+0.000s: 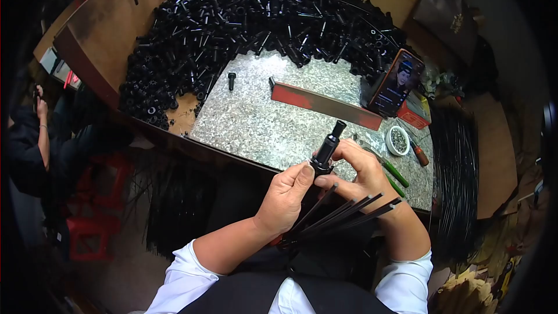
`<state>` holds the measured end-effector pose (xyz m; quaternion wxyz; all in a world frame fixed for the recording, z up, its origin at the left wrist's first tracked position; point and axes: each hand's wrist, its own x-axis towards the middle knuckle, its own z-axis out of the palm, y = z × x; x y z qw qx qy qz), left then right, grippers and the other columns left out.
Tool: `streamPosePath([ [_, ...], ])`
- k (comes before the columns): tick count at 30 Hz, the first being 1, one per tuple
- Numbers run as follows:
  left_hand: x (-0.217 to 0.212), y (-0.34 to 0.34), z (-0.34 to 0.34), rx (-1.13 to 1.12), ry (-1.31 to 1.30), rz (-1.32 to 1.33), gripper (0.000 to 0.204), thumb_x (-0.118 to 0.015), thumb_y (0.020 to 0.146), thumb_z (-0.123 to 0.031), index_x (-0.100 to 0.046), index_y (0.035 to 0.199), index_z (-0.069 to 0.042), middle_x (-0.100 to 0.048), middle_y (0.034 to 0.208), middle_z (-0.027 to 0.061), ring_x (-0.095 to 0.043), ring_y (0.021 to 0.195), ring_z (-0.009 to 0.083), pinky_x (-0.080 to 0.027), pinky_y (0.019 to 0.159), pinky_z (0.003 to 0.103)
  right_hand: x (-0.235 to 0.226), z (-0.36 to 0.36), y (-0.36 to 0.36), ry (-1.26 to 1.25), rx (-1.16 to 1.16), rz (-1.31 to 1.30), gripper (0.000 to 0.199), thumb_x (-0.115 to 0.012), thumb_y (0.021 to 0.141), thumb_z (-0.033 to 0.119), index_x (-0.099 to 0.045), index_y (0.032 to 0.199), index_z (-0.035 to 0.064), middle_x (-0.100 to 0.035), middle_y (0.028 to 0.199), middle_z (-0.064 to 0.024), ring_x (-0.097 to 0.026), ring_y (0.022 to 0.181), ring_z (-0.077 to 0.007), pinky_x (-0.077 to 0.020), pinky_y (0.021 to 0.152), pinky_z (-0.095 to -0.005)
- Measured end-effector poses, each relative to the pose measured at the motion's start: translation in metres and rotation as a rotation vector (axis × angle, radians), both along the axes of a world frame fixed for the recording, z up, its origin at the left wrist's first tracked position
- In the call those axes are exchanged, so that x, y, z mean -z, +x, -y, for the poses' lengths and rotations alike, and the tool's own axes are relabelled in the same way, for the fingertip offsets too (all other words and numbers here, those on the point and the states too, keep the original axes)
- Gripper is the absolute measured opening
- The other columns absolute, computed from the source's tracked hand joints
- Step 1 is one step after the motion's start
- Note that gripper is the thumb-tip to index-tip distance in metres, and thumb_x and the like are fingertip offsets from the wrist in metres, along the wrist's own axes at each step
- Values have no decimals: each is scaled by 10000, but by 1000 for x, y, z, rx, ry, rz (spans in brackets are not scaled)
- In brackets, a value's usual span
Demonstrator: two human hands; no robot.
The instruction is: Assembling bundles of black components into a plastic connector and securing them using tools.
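Over the near edge of the worktop, a black stepped cylindrical fitting (326, 150) points up and away from me, its narrow end on top. My left hand (283, 196) is closed round its lower part, thumb pressed along the side. My right hand (366, 175) curls in from the other side, with thumb and fingers closed at the fitting's base; the exact contact is partly hidden. Several thin black rods (349, 209) with grey ends fan out below my hands, in front of my right wrist. What holds them is hidden.
A heap of black tubular parts (261, 17) lines the back of the speckled worktop (250, 122). A red-and-grey bar (325, 104), one loose black part (232, 81), a phone (395, 83), a white bowl (398, 141), green-handled pliers (396, 171) and a screwdriver (419, 156) lie there. Another person (35, 151) works at left.
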<state>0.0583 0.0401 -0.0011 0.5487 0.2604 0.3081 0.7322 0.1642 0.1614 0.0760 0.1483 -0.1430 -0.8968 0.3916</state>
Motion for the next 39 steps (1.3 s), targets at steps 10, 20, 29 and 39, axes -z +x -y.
streamPosePath([
  [10,-1,-2,5,108,27,63,405,-384,1006,-333,-538,1161,9,-561,903,53,-534,798,98,-460,718,226,-6,-8,1,-28,-123,-28,237,-750,739,107,-581,870,6,-572,836,-82,-561,802,-212,-446,742,-338],
  [20,2,-2,3,61,66,-74,409,-371,1008,-339,-551,1109,15,-574,906,76,-540,773,139,-458,706,267,2,-1,5,-45,-94,-95,207,-707,768,71,-558,888,-8,-557,816,-85,-567,757,-179,-467,673,-320],
  [29,7,-19,10,116,22,50,507,-411,973,-395,-474,1222,42,-484,1212,150,-602,910,258,-487,836,331,25,22,9,-342,229,-89,400,-771,745,180,-461,920,-4,-512,706,-68,-553,599,-132,-458,544,-279],
  [39,2,-21,15,113,198,-20,380,-477,950,-281,-563,1187,3,-334,1436,193,-283,1358,326,-277,1093,459,57,56,4,-833,201,-207,191,-615,895,149,-622,784,-7,-555,574,-17,-517,463,-57,-390,412,-212],
])
